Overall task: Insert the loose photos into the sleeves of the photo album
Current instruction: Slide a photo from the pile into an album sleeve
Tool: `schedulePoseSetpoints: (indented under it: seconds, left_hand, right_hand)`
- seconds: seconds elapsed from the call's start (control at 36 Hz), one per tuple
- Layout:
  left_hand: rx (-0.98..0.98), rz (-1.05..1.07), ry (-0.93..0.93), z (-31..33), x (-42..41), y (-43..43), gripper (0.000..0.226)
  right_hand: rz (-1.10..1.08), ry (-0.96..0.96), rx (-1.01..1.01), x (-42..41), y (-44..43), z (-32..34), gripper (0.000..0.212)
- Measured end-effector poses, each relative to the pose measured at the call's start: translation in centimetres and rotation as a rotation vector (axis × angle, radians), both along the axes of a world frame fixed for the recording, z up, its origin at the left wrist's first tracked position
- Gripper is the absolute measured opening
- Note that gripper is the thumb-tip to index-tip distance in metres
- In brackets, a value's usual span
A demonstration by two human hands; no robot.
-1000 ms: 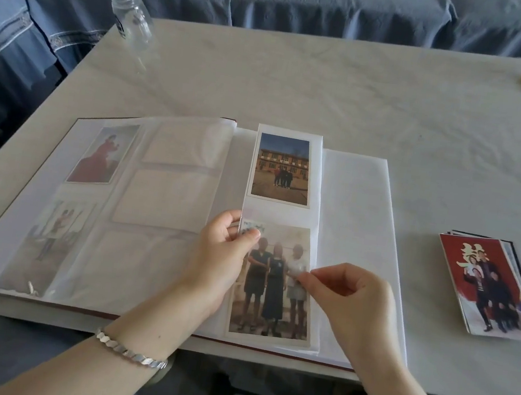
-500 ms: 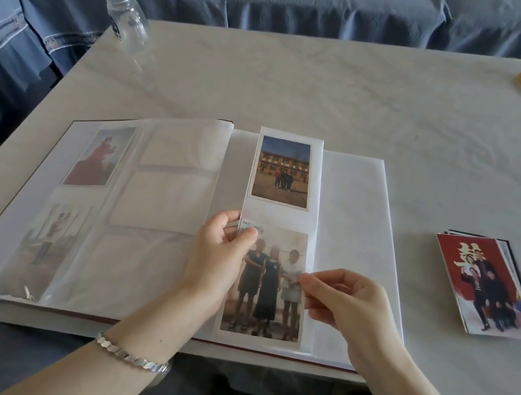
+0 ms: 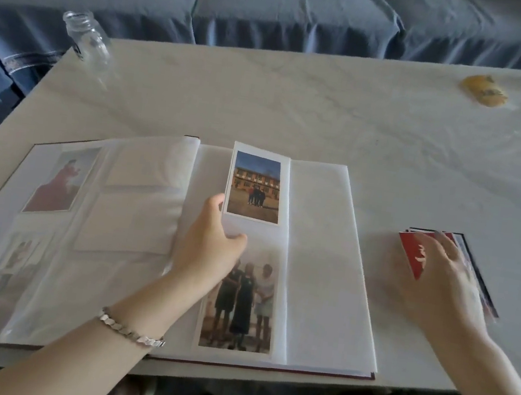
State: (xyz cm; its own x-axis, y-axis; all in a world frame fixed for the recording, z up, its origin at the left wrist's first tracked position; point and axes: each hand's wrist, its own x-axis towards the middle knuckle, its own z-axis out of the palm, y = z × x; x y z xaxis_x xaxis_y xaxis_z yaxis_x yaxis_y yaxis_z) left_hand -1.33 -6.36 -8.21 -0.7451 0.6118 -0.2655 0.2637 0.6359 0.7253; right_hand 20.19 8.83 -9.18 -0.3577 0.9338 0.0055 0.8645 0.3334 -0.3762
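Two photos sit in sleeves of the open photo album (image 3: 327, 256): a building shot (image 3: 254, 186) above, three standing people (image 3: 244, 298) below. My left grip (image 3: 210, 243) lies on that page, fingers loose, holding nothing. My right grip (image 3: 442, 287) rests spread and blurred on the stack of loose photos (image 3: 410, 253), just right of the album on the pale surface (image 3: 329, 113). A glass jar (image 3: 88, 38) stands at the far left corner.
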Motion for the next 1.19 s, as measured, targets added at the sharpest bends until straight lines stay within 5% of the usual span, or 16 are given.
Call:
schedulePoseSetpoints:
  seconds: [0.08,0.19,0.42,0.69,0.86,1.0,1.19]
  left_hand:
    - [0.002,-0.015,0.029,0.5,0.4,0.5,0.066]
    - [0.004,0.011,0.012,1.0,0.9,0.9,0.066]
    - [-0.034,0.030,0.024,0.1,0.7,1.1,0.067]
    - [0.044,-0.008,0.032,0.0,0.5,1.2,0.068]
    - [0.166,0.013,0.086,1.1,-0.7,0.2,0.069]
    - [0.072,0.027,0.227,2.1,-4.4,-2.9,0.070]
    - [-0.333,0.087,0.442,2.1,-8.4,-6.4,0.052]
  right_hand:
    - [-0.058,-0.257,-0.082,1.5,1.9,-0.8,0.062]
    - [0.045,-0.492,-0.013,2.4,2.1,-1.2,0.045]
    - [0.141,-0.596,0.032,2.3,2.1,0.0,0.015]
    - [0.079,-0.371,-0.090,2.8,2.1,-0.3,0.032]
    - [0.227,0.056,0.439,1.6,0.5,-0.6,0.027]
    - [0.484,0.319,0.449,-2.0,-1.5,0.0,0.033]
    - [0.573,0.541,0.231,-7.7,-5.0,0.4,0.038]
